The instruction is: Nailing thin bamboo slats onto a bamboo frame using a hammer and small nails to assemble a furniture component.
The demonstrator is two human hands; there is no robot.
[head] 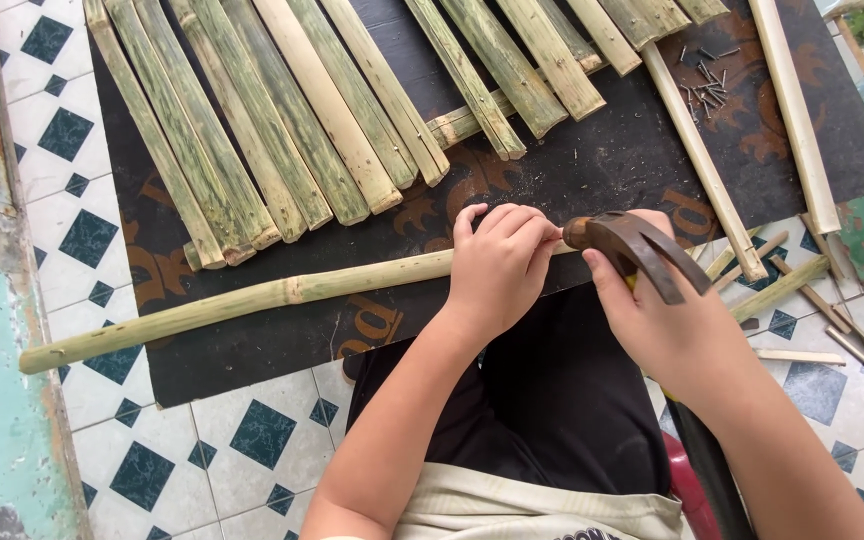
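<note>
The left hand [497, 262] presses down with curled fingers on a long round bamboo pole [232, 300] that lies across a black mat [592, 170], while the right hand [667, 320] grips a claw hammer [637, 250] close to its head, just beside the left fingertips. Split bamboo slats [282, 130] lie side by side higher on the mat, with loose nails [707, 85] nearby. The mat covers a white floor with dark diamond tiles [252, 440].

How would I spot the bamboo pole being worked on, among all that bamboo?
Find the black mat on the tiled floor. Along its near edge lies one round pole, its right end under the left hand. Its neighbours are flat split slats; it alone is whole and round.
</note>
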